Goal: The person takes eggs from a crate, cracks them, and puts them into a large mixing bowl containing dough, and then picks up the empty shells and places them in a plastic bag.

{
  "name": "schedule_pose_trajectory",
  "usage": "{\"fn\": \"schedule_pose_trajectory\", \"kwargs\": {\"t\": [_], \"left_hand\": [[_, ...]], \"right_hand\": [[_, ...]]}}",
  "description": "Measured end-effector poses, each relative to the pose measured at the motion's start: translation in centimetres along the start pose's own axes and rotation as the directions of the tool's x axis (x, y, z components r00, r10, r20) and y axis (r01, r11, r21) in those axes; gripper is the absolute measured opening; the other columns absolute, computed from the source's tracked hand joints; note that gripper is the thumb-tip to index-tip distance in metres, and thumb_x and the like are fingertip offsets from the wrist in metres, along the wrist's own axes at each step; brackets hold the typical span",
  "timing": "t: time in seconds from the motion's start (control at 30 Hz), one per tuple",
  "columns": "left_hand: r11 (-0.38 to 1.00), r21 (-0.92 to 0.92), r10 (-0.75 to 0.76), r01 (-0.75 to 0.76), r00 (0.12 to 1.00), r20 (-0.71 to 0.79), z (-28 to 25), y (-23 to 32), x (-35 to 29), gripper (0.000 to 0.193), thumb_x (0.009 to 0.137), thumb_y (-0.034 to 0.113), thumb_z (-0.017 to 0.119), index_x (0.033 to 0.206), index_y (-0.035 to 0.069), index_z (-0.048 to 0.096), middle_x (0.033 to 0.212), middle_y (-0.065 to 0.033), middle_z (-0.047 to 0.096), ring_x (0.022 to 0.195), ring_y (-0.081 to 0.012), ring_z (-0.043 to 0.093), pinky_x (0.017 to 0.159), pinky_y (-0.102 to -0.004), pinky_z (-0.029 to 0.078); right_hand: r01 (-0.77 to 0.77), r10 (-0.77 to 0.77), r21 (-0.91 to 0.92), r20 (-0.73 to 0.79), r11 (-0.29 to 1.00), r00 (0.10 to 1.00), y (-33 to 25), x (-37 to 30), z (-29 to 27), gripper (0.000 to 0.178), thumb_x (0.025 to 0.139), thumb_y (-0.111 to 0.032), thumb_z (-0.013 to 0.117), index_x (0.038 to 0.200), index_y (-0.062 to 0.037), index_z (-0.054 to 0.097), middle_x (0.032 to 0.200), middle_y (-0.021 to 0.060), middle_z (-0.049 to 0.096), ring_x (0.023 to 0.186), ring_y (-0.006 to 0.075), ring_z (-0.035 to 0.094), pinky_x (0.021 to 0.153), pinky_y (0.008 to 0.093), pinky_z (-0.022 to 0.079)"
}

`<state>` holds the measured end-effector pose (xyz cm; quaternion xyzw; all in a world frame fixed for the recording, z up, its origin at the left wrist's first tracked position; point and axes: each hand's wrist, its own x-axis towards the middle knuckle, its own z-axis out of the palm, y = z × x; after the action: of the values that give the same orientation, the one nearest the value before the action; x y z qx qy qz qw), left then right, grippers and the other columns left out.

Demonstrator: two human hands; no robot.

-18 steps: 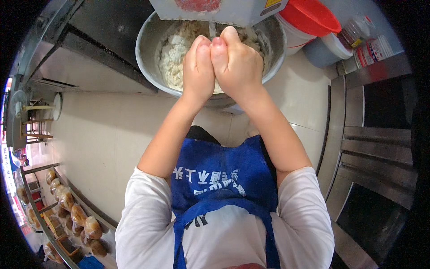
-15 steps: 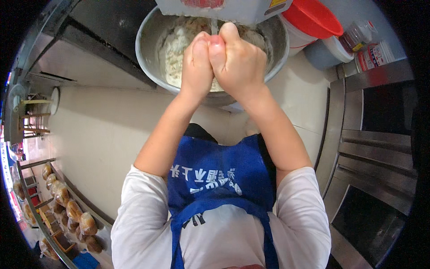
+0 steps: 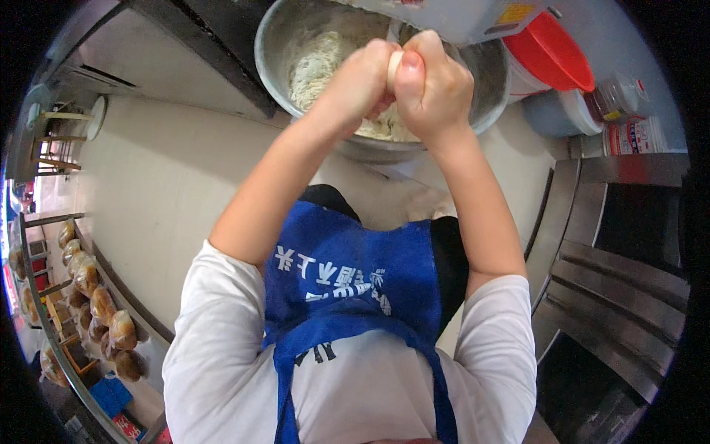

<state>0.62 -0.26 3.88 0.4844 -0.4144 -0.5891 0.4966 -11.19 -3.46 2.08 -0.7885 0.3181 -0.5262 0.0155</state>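
Observation:
Both of my hands are closed and pressed together above a large metal mixing bowl (image 3: pixel 272 72). My left hand (image 3: pixel 359 83) and my right hand (image 3: pixel 440 89) grip a small pale, smooth thing (image 3: pixel 394 72) between them. Only a narrow strip of it shows beside my right thumb, so its kind is unclear. Below, lumpy off-white dough or wet flour (image 3: pixel 316 70) lies in the bowl, partly covered by my hands. A grey-white mixer head (image 3: pixel 473 21) juts over the bowl's far side.
A red basin (image 3: pixel 551 55) and a grey-blue bucket (image 3: pixel 551 112) stand right of the bowl, near a clear plastic jar (image 3: pixel 615 98). Steel cabinets (image 3: pixel 592 251) line the right. At lower left, a rack (image 3: pixel 133 300) holds several bagged loaves (image 3: pixel 102 303). Pale floor tiles (image 3: pixel 163 170) lie between.
My hands remain together but have turned slightly, exposing the pale strip between them. The view has shifted, so the bowl and hands appear farther right.

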Motion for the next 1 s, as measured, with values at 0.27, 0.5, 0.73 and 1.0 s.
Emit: {"fn": "schedule_pose_trajectory", "kwargs": {"t": [0.27, 0.5, 0.73, 1.0], "left_hand": [[0.940, 0.002, 0.340, -0.342, 0.935, -0.101, -1.4, -2.2, 0.1, 0.032, 0.102, 0.035, 0.029, 0.099, 0.009, 0.048, 0.077, -0.0017, 0.050, 0.060, -0.0073, 0.045, 0.052, -0.0214, 0.039], [0.954, -0.296, -0.032, 0.046, 0.998, 0.051, -2.0, 5.3, -4.4, 0.044, 0.100, 0.050, 0.027, 0.123, 0.015, 0.043, 0.099, 0.0005, 0.053, 0.069, -0.0067, 0.044, 0.052, -0.0182, 0.032], [0.980, 0.103, 0.173, -0.172, 0.985, 0.002, -3.2, 18.8, -13.2, 0.055, 0.094, 0.036, 0.056, 0.136, 0.007, 0.036, 0.118, -0.0028, 0.053, 0.088, -0.0089, 0.052, 0.067, -0.0215, 0.045], [0.979, 0.001, 0.181, -0.203, 0.873, -0.453, -0.8, 35.3, -29.9, 0.047, 0.082, 0.008, 0.073, 0.120, 0.004, 0.045, 0.121, -0.0080, 0.052, 0.111, -0.0168, 0.056, 0.081, -0.0278, 0.052]], "right_hand": [[-0.240, 0.180, 0.383, 0.185, 0.892, 0.966, -0.5, 0.3, -0.5, 0.044, 0.096, -0.042, 0.046, 0.112, -0.0010, 0.049, 0.077, 0.0166, 0.063, 0.070, 0.0312, 0.066, 0.061, 0.0376, 0.050], [-0.541, 0.352, 0.305, 0.499, 0.783, 0.792, -5.2, 5.4, -6.0, 0.037, 0.087, -0.017, 0.063, 0.121, -0.0057, 0.055, 0.076, 0.0073, 0.061, 0.063, 0.0162, 0.059, 0.059, 0.0281, 0.048], [-0.763, 0.453, 0.436, 0.621, 0.478, 0.639, -15.1, 15.2, -10.5, 0.031, 0.089, -0.005, 0.056, 0.120, -0.0019, 0.057, 0.093, 0.0091, 0.066, 0.078, 0.0126, 0.063, 0.069, 0.0270, 0.052], [-0.760, 0.113, 0.560, 0.776, 0.330, 0.620, -30.4, 26.6, -16.9, 0.035, 0.087, -0.004, 0.062, 0.121, 0.0017, 0.057, 0.105, 0.0108, 0.066, 0.093, 0.0148, 0.064, 0.079, 0.0275, 0.052]]}}
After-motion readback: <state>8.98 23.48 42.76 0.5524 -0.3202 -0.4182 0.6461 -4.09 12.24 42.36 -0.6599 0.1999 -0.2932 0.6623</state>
